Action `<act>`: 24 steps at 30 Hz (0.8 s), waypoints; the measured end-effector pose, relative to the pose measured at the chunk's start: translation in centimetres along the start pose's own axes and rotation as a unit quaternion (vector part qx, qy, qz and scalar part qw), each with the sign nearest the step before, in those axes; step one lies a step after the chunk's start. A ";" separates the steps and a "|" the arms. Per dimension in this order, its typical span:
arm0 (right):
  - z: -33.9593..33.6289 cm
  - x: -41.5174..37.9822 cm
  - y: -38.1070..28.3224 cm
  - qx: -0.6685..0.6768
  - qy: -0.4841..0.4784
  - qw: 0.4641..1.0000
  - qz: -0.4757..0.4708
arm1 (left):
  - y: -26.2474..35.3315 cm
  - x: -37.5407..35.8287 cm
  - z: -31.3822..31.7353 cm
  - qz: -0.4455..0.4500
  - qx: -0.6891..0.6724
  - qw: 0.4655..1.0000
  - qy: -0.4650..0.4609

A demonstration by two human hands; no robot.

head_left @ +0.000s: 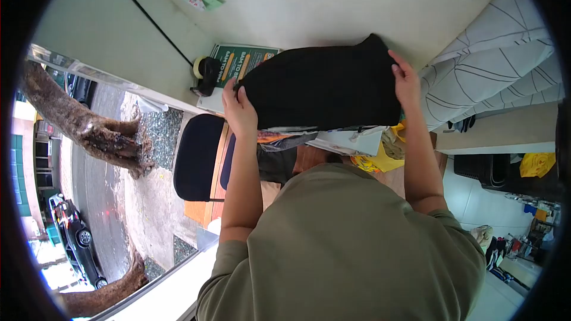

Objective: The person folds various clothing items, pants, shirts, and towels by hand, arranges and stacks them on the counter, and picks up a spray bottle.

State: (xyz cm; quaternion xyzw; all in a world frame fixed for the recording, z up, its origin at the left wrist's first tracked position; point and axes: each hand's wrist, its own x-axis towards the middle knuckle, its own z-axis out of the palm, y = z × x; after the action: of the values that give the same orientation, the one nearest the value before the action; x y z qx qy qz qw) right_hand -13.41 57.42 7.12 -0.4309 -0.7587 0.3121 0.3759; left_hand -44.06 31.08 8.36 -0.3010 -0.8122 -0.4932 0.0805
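Note:
A black folded cloth [324, 86] spans the space between my two hands, in front of a pale wall. My left hand [240, 112] grips its left end, thumb on the near face and the other fingers partly behind the fabric. At the right edge, my right hand [406, 83] holds the cloth between thumb and fingers. The upper right corner of the cloth sticks up in a point. Just beyond my left hand stand a tape dispenser [206, 75] and a green printed sign [247, 59], partly covered by the cloth.
A dark blue chair [199, 157] is at the left, beside a window onto a street with a tree trunk [77, 113] and a parked car [77, 241]. A white patterned curtain [493, 62] hangs at the right. Yellow bags [386, 157] lie below the cloth.

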 end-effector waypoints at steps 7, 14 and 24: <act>3.7 -1.2 -1.0 -0.226 0.072 0.956 -0.173 | -3.0 -2.0 2.4 0.061 0.293 0.952 0.060; 7.0 0.5 4.1 -0.148 -0.213 0.957 -0.133 | -9.6 -2.1 2.9 -0.159 0.005 0.967 -0.198; 1.3 -4.7 6.9 0.139 -0.208 0.903 0.350 | -12.2 -2.2 1.9 -0.442 -0.326 0.796 -0.253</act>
State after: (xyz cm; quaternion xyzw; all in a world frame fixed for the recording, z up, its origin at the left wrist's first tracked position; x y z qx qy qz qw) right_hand -10.00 56.08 -0.50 -0.5374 -0.5691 0.6081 0.1322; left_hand -48.90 27.79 -2.71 -0.0311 -0.6393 -0.6173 -0.4574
